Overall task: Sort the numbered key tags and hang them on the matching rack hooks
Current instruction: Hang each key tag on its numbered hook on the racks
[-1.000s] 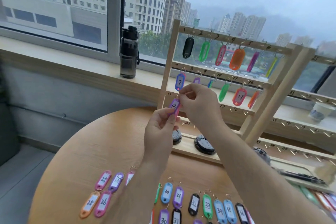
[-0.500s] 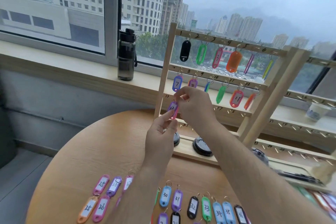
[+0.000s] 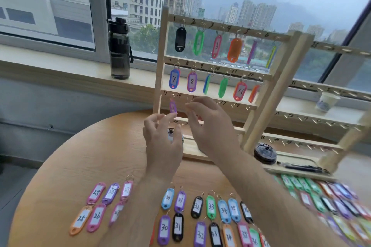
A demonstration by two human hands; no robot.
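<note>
A pale wooden ladder-style rack (image 3: 160,66) with numbered hooks is stood at the far edge of a round wooden table (image 3: 80,156). Its top two rails are filled with coloured plastic tags. A small purple plastic key tag (image 3: 172,106) is hung from the first hook at the left end of the third rail, beside the left upright; its number is blurred and cannot be read.

The left hand (image 3: 162,146) is raised just below this tag with the fingers loosely spread and nothing held; whether a fingertip touches the tag's lower end cannot be told. The right hand (image 3: 210,126) is held just to the right of the tag, in front of the third rail, with the fingers relaxed and apart and nothing gripped.

Rows of numbered coloured key tags (image 3: 210,206) are laid flat on the near part of the table. A dark translucent water bottle (image 3: 119,50) is stood upright on the window sill, left of the rack.
</note>
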